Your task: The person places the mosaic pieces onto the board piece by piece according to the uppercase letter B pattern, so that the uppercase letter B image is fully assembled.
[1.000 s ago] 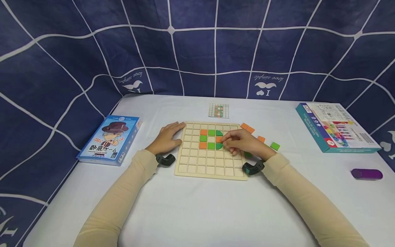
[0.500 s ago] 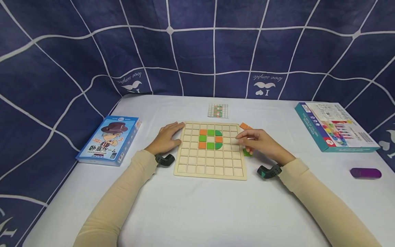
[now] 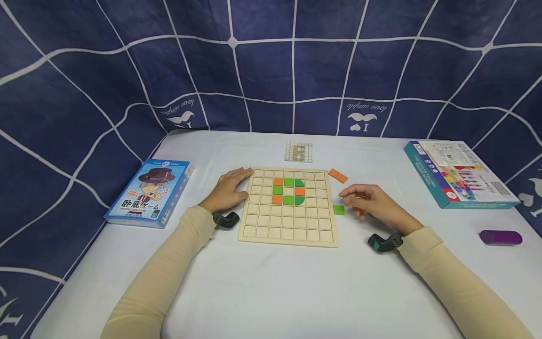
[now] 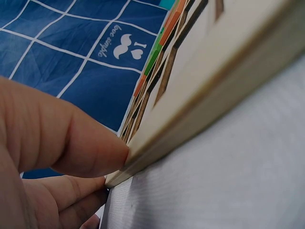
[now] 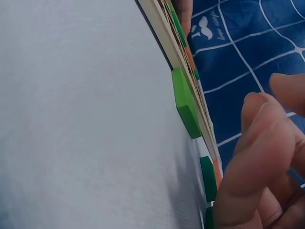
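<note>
A pale wooden grid board [image 3: 288,235] lies on the table, with orange, green and dark-green tiles [image 3: 289,192] around one bare cell. My left hand [image 3: 225,190] rests against its left edge; in the left wrist view the thumb [image 4: 95,148] touches the rim. Just right of the board, my right hand [image 3: 370,205] hovers with fingers loosely bent and nothing visible between them. A light-green square tile [image 3: 338,209] lies by those fingertips. Past it, the right wrist view shows dark-green pieces [image 5: 208,179] partly behind the fingers. Two orange tiles [image 3: 338,175] lie near the upper right corner.
A small pattern card [image 3: 298,152] lies behind the board. At the left is a blue game box [image 3: 148,193], and a teal-edged box [image 3: 461,174] is at the back right. A purple cylinder-shaped object [image 3: 501,238] lies at the far right. A dark-blue curtain [image 3: 271,70] hangs behind.
My right hand has left the orange tile in the board's right column and moved right, off the board. The light-green tile beside the board has come into sight. My left hand stays put.
</note>
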`<act>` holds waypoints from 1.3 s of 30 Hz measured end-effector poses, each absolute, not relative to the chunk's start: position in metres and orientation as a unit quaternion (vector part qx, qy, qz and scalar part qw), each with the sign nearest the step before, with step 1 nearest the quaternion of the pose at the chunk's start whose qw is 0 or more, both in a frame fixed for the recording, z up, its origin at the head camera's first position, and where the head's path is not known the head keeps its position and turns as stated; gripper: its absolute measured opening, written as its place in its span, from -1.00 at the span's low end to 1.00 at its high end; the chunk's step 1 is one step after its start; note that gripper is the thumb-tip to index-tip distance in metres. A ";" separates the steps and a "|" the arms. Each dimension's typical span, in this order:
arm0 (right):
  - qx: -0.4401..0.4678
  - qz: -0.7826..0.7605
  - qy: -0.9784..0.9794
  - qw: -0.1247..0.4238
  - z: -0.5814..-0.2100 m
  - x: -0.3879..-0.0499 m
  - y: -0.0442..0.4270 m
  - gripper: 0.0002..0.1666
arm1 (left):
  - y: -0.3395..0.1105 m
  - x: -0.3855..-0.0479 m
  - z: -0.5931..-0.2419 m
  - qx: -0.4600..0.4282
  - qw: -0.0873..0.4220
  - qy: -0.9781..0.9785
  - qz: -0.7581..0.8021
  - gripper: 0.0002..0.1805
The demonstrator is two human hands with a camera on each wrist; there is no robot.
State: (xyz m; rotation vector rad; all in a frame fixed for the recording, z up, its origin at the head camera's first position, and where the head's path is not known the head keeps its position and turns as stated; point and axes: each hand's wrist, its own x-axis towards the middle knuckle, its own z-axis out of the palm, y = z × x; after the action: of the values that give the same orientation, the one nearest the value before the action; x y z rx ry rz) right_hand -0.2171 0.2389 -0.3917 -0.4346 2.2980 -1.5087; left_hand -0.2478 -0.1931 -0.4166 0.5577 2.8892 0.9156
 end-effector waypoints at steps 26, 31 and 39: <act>-0.192 -0.438 0.866 0.146 -0.401 -0.217 0.237 -0.58 | -0.195 -0.247 -0.417 0.183 0.029 0.936 0.298 -0.15; -0.190 -0.427 0.873 0.143 -0.401 -0.217 0.237 -0.64 | -0.195 -0.248 -0.416 0.185 0.029 0.936 0.297 -0.15; -0.183 -0.432 0.872 0.140 -0.400 -0.217 0.236 -0.67 | -0.194 -0.248 -0.416 0.185 0.029 0.936 0.297 -0.15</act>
State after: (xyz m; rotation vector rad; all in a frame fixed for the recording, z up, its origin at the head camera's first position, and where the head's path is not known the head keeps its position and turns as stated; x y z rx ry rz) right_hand -0.2167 0.2364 -0.3997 -0.5277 2.5199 -1.2491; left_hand -0.2480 -0.1938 -0.4165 0.5695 2.8884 0.9159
